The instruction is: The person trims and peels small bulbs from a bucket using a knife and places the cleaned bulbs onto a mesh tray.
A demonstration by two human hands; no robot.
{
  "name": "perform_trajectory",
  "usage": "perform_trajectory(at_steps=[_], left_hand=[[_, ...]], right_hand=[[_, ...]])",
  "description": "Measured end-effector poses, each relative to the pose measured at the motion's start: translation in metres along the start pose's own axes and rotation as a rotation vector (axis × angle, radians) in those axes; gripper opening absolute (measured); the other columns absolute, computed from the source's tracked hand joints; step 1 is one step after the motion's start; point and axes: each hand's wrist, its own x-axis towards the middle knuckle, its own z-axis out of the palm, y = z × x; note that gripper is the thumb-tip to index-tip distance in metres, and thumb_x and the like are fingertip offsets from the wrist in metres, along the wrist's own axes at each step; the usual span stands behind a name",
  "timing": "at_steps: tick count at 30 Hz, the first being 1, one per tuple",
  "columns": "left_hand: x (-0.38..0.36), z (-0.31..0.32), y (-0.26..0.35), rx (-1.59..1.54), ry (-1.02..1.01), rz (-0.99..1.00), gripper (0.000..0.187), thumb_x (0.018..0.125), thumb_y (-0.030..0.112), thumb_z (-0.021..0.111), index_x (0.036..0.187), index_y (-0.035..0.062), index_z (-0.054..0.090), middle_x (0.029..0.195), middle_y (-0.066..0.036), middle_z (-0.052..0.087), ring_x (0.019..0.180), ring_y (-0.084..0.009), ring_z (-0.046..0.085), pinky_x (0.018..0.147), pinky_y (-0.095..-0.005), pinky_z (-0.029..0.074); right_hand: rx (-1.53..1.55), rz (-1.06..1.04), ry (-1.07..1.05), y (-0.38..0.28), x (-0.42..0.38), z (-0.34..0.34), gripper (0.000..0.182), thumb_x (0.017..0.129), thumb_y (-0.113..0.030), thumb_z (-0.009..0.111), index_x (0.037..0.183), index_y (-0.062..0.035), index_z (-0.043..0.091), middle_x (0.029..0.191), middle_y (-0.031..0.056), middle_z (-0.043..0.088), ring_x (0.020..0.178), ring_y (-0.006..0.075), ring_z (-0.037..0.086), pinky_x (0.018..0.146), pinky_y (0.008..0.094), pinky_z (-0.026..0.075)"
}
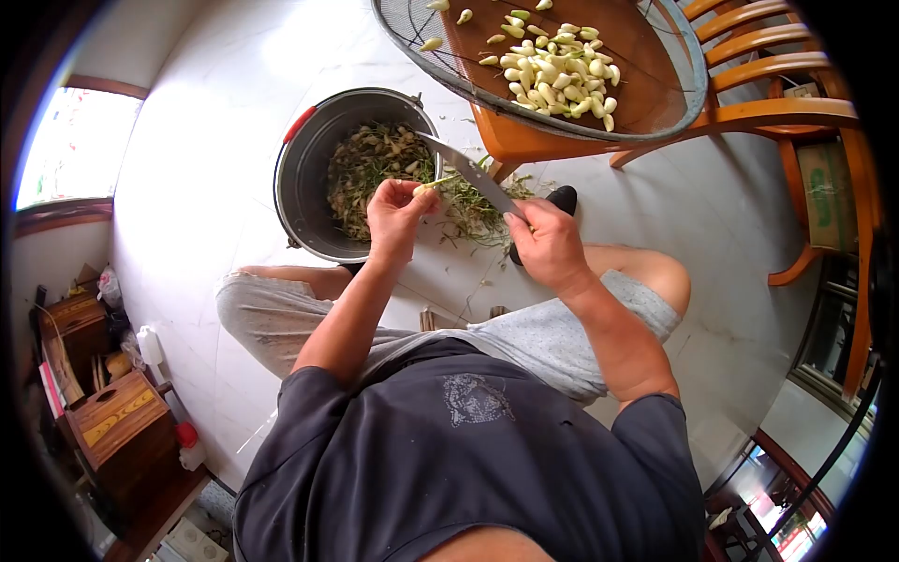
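Note:
My left hand (398, 217) pinches a small white bulb (425, 188) with a thin green stem, over the right rim of the bucket. The bulb looks like a small onion or shallot. In my right hand (552, 245) is a kitchen knife (476, 180), its wide blade angled up and left across the stem. Below and left of the blade, the metal bucket (287, 192) holds a heap of unpeeled bulbs and stalks (379, 159). Cut green trimmings (473, 211) lie on the floor under the knife.
On a wooden chair (510, 140), a round mesh sieve (691, 56) carries a pile of cleaned white bulbs (567, 75). A dark shoe (563, 199) shows beyond my right hand. A wooden cabinet (122, 421) stands at the left, and a cardboard box (828, 197) at the right.

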Motion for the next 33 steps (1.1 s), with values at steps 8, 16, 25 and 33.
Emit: perform_trajectory(at_steps=[8, 16, 25, 33], left_hand=[[-0.009, 0.017, 0.000, -0.061, -0.021, -0.009, 0.016, 0.082, 0.002, 0.068, 0.085, 0.0006, 0.053, 0.079, -0.009, 0.064, 0.068, -0.0133, 0.063, 0.063, -0.0251, 0.054], [-0.010, 0.017, 0.003, -0.086, -0.053, -0.011, 0.015, 0.083, 0.002, 0.068, 0.086, 0.0004, 0.053, 0.079, -0.009, 0.064, 0.067, -0.0140, 0.063, 0.062, -0.0260, 0.054], [-0.003, 0.000, 0.044, -0.401, -0.102, -0.207, 0.014, 0.092, 0.016, 0.059, 0.091, 0.0023, 0.054, 0.079, -0.010, 0.062, 0.060, -0.0147, 0.059, 0.054, -0.0260, 0.048], [0.043, 0.060, 0.128, 0.138, -0.453, -0.139, 0.021, 0.092, 0.019, 0.059, 0.095, -0.0014, 0.056, 0.075, -0.007, 0.058, 0.057, -0.0109, 0.054, 0.053, -0.0218, 0.046]], right_hand=[[-0.136, -0.002, -0.094, 0.014, -0.008, 0.010, 0.019, 0.083, -0.011, 0.057, 0.096, -0.0020, 0.067, 0.085, 0.0147, 0.063, 0.077, 0.0331, 0.062, 0.070, 0.0391, 0.051], [-0.170, -0.037, -0.097, 0.014, -0.009, 0.011, 0.016, 0.083, -0.011, 0.056, 0.092, -0.0022, 0.066, 0.087, 0.0162, 0.064, 0.078, 0.0339, 0.062, 0.070, 0.0402, 0.051], [-0.376, 0.389, -0.464, 0.036, -0.010, -0.003, 0.017, 0.081, -0.015, 0.057, 0.082, 0.0004, 0.063, 0.083, 0.0233, 0.063, 0.083, 0.0397, 0.060, 0.076, 0.0460, 0.047], [-0.375, 0.211, -0.507, 0.032, -0.007, 0.000, 0.018, 0.080, -0.015, 0.059, 0.082, 0.0023, 0.062, 0.083, 0.0215, 0.064, 0.084, 0.0383, 0.061, 0.077, 0.0460, 0.048]])
